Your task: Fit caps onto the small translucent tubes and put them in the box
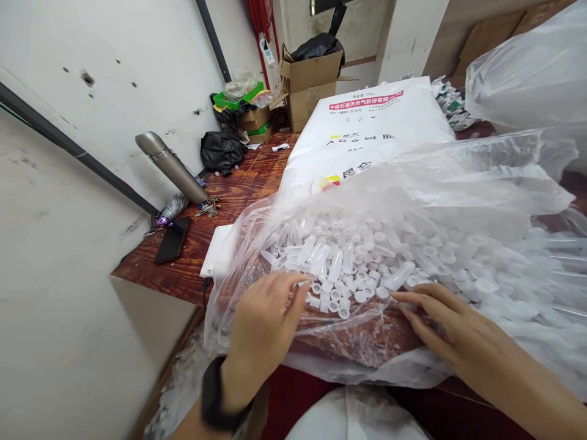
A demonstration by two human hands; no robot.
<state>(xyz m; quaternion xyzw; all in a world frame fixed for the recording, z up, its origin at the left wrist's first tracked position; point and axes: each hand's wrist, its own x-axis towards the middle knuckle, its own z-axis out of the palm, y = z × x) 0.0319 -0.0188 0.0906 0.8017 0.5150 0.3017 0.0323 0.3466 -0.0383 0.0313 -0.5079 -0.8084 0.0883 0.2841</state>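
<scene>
My left hand (268,327) is at the near left edge of a heap of small translucent plastic caps (334,294). Its fingers curl toward the thumb, and whatever may be between them is hidden. On the other side of the caps, my right hand (452,324) reaches in with its fingers stretched forward, thumb and forefinger slightly apart. Their tips are close to a loose cap (382,293). Just behind lies a capped plastic tube (401,275). More clear tubes (337,264) lie heaped beyond the caps, all on an opened clear plastic bag (367,342).
Behind the heap lies a white printed sack (358,128). Along the wall are a metal flask (172,168), keys (209,208), a dark phone (173,241) and a black bag (223,151). A cardboard box (309,85) stands at the back. The wooden table (250,177) ends at left.
</scene>
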